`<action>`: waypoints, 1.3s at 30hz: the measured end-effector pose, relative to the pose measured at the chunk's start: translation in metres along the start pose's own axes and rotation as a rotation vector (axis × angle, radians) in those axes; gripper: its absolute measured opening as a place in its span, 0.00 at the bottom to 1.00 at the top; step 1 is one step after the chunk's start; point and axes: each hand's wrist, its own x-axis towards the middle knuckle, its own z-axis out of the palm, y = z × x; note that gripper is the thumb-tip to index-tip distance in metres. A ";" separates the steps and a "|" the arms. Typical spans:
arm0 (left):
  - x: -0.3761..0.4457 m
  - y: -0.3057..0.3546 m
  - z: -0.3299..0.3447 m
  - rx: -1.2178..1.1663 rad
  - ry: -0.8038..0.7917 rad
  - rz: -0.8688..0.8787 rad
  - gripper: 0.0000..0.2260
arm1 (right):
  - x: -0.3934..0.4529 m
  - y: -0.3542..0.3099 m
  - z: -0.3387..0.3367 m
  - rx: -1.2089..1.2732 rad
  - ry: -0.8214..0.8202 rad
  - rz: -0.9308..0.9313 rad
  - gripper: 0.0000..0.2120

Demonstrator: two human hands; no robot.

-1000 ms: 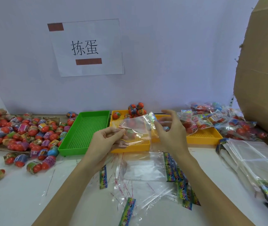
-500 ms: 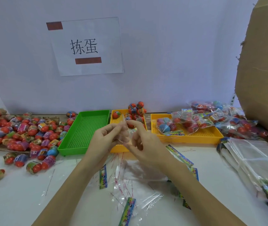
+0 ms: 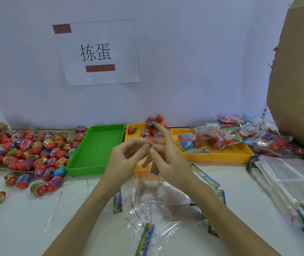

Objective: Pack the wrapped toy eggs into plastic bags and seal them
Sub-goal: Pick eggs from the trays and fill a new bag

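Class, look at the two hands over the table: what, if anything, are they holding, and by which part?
Both the left hand and right hand pinch something thin and clear between them, probably a plastic bag; which part cannot be told.

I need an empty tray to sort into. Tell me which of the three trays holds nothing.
The green tray, leftmost of the three. The middle yellow tray holds loose wrapped eggs, and the right yellow tray holds filled bags.

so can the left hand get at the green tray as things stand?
Probably yes. The green tray lies just left of the left hand, with nothing between them, though that hand's fingertips meet the right hand over something small.
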 end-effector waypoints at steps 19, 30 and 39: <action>0.003 0.001 -0.011 -0.117 -0.031 -0.228 0.13 | 0.007 -0.004 -0.014 -0.048 0.231 0.183 0.10; 0.001 0.003 -0.011 -0.095 -0.033 -0.269 0.09 | 0.007 -0.005 -0.012 -0.504 0.325 -0.238 0.05; 0.002 0.002 -0.010 -0.054 -0.049 -0.235 0.06 | 0.006 0.001 -0.011 -0.461 0.160 -0.042 0.10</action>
